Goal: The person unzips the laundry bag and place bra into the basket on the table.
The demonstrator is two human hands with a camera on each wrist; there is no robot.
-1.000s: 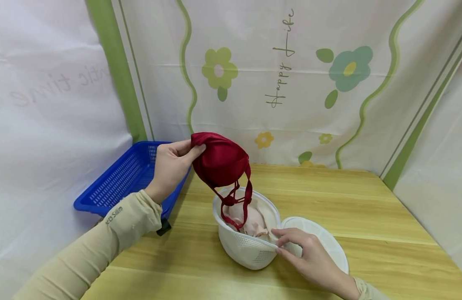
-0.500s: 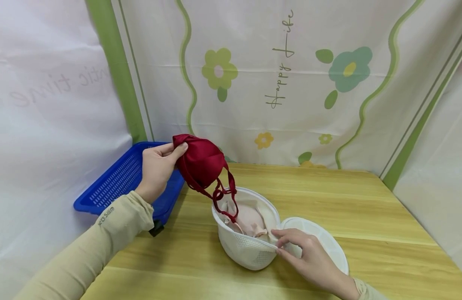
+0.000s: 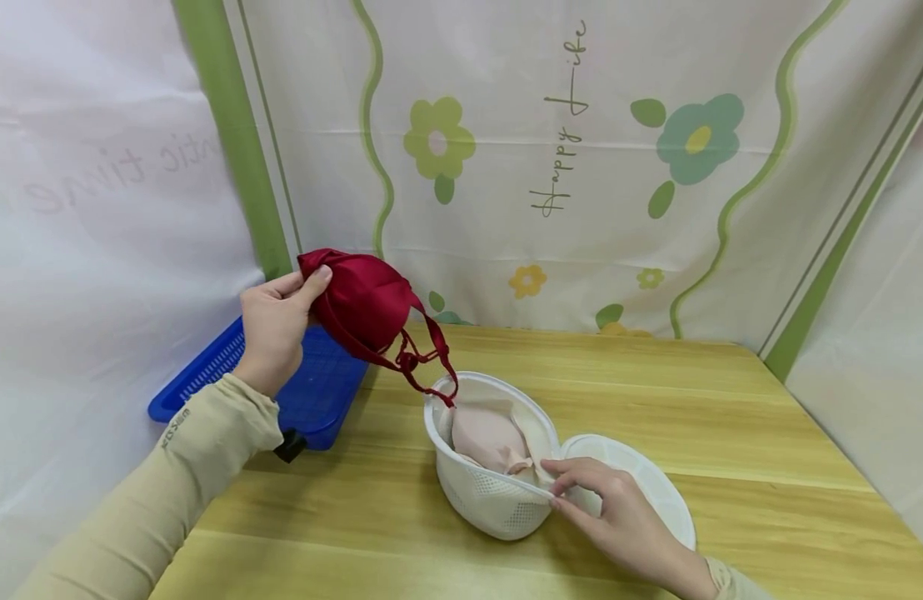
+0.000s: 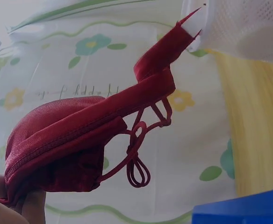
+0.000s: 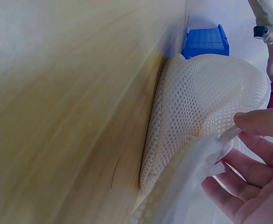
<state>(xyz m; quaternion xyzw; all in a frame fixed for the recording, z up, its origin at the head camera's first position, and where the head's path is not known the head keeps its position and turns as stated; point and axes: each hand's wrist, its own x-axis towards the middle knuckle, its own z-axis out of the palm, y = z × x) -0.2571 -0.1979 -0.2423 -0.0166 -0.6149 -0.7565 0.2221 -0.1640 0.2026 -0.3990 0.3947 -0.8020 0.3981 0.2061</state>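
My left hand (image 3: 274, 325) pinches a red satin bra (image 3: 367, 296) by one end, thumb on top. It hangs in the air left of a white mesh laundry bag (image 3: 495, 504), with its straps trailing down to the bag's rim. In the left wrist view, the red strap (image 4: 157, 58) reaches the white bag. A pale pink padded piece (image 3: 487, 437), its kind partly hidden, lies inside the bag. My right hand (image 3: 615, 508) pinches the bag's rim at its right side; the right wrist view shows thumb and forefinger on the white edging (image 5: 229, 134).
A blue plastic basket (image 3: 322, 392) stands at the left, partly behind my left hand. The bag's round white lid (image 3: 649, 475) lies folded back on the wooden table (image 3: 656, 387). A printed curtain (image 3: 506, 167) hangs along the back and sides.
My left hand has moved left with the red bra, toward the blue basket. The straps have drawn up out of the bag to its rim. My right hand has stayed put.
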